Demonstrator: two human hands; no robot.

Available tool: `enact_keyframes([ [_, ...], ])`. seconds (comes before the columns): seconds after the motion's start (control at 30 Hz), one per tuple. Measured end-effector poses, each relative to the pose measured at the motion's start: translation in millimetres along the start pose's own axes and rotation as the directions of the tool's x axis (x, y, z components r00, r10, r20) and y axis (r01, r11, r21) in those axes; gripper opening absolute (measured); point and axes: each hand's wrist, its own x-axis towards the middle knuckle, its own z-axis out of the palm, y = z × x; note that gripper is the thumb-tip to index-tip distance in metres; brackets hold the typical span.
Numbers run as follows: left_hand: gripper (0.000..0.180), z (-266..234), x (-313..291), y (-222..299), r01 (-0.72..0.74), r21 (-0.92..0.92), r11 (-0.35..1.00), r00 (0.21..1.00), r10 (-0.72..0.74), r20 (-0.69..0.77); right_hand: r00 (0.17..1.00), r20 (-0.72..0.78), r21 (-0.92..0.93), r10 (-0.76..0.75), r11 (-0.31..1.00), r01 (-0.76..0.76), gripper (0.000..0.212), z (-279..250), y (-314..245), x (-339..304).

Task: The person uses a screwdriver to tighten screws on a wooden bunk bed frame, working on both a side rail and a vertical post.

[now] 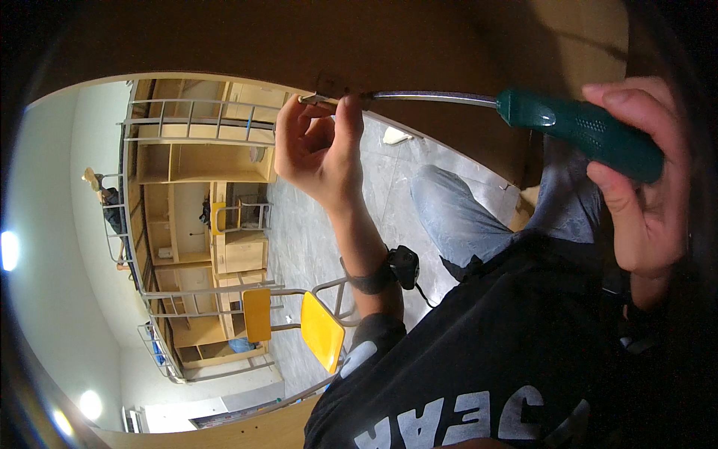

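Note:
My right hand (647,150) is wrapped round the dark green handle of a screwdriver (587,129). Its metal shaft runs leftward, almost level, under a brown wooden panel (419,52). The tip ends beside the fingers of my left hand (321,146); whether it sits in a screw head cannot be seen. My left hand is closed, thumb and forefinger raised to the panel's edge, pinching a small metal fitting (315,99). The fingers partly hide that fitting, and its exact kind does not show.
The panel spans the top of the view, close to both hands. Beyond my left arm stand a yellow chair (323,333) and metal-framed bunk beds (202,135) with wooden desks and shelves (243,254). Grey tiled floor (299,239) lies below. A strapped device (404,267) is on my left wrist.

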Motion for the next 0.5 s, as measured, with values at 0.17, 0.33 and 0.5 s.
enact_keyframes([
  [0.17,0.029,9.3,1.4,-5.0,0.024,-0.051,0.998,1.0,-0.024,0.002,0.946,0.029,0.075,0.324,0.943,-0.325,0.051,-7.8,-13.0,-14.2],
  [0.33,0.027,0.2,-0.3,-0.6,0.001,0.031,1.0,1.0,-0.001,-0.005,0.989,-0.029,0.256,0.143,0.958,-0.131,0.048,3.3,-12.6,0.4],
  [0.5,0.026,5.4,0.3,-1.1,0.01,0.024,1.0,1.0,-0.01,-0.027,0.997,0.017,-0.153,-0.073,0.985,0.075,0.051,-4.7,-4.7,5.2],
])
